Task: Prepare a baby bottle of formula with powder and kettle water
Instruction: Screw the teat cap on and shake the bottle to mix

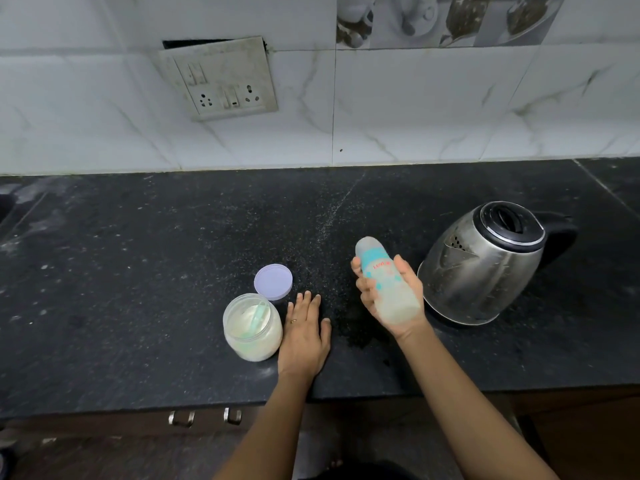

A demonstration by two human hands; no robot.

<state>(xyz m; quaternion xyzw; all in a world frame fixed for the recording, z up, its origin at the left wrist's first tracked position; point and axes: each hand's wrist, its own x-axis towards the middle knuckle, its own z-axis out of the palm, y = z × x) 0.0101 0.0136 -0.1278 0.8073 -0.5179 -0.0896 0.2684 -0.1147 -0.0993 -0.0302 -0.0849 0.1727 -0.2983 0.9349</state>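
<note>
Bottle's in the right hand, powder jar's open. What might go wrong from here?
The bottle is held tilted in the right hand; a loose top would let it leak onto the counter. The left hand lies flat right beside the uncapped powder jar and could knock it over. The kettle stands close to the right hand; if hot, a brush against it may burn.

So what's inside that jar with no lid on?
The open jar holds pale powder, with a light green scoop lying on top. Anything under the powder is covered, and the scoop's lower end is too blurry to make out.
</note>
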